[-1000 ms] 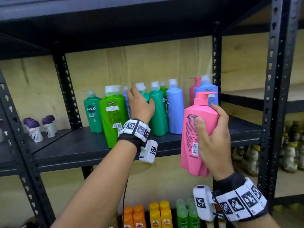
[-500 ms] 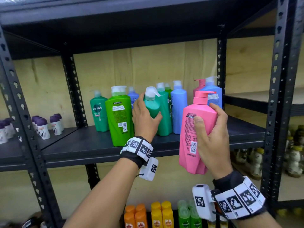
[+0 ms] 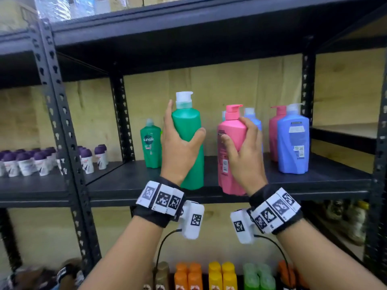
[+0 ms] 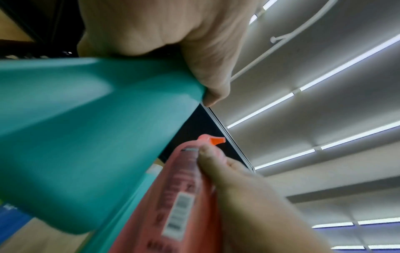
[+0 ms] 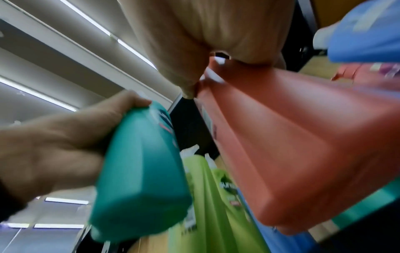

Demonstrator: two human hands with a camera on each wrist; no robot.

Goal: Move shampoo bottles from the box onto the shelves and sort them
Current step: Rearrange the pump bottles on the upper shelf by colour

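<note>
My left hand (image 3: 180,141) grips a teal-green pump bottle (image 3: 189,147) with a white cap, held upright in front of the black shelf (image 3: 314,181). The same green bottle (image 4: 82,137) fills the left wrist view, and it shows as the green bottle (image 5: 140,179) in the right wrist view. My right hand (image 3: 245,155) grips a pink pump bottle (image 3: 230,141) just right of the green one, its base near the shelf's front edge; it appears as the pink bottle (image 5: 292,145) from the right wrist. The two held bottles are close together, side by side.
On the shelf stand a small green Sunsilk bottle (image 3: 150,145) at the left, blue bottles behind my hands, and a pink bottle (image 3: 274,132) with a blue bottle (image 3: 293,141) at the right. Purple-capped roll-ons (image 3: 27,162) fill the left bay. Orange, yellow and green bottles (image 3: 222,275) stand below.
My left hand has lifted the green bottle off the shelf group and pulled it toward me. The right hand has brought the pink bottle closer to the left hand. The view tilted upward.
</note>
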